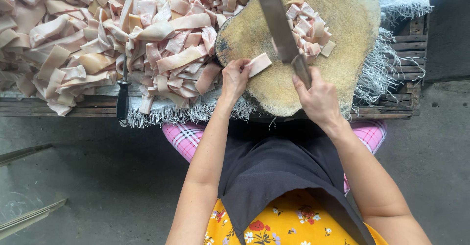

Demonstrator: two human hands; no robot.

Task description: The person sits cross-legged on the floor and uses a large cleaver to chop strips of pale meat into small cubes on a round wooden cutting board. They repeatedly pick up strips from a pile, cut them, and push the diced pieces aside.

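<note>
A pale pink strip of meat (258,63) is pinched between the fingers of the left hand (235,77) at the near left edge of the round wooden chopping block (342,19). The right hand (318,98) is closed around the handle of a cleaver (279,24), whose long blade is raised over the block and slants away toward its far edge. A small heap of cut pieces (308,27) lies on the right half of the block, just beside the blade. The near part of the block, between the two hands, is bare wood.

The block rests on a low slatted pallet (406,49) covered with a frayed white cloth (382,73), and its near edge overhangs toward the person's lap. To the left of the block, the pallet is filled up to its near edge by a large pile of uncut strips (98,44). A second knife with a black handle (123,98) lies among the strips, its handle reaching the pallet's near edge.
</note>
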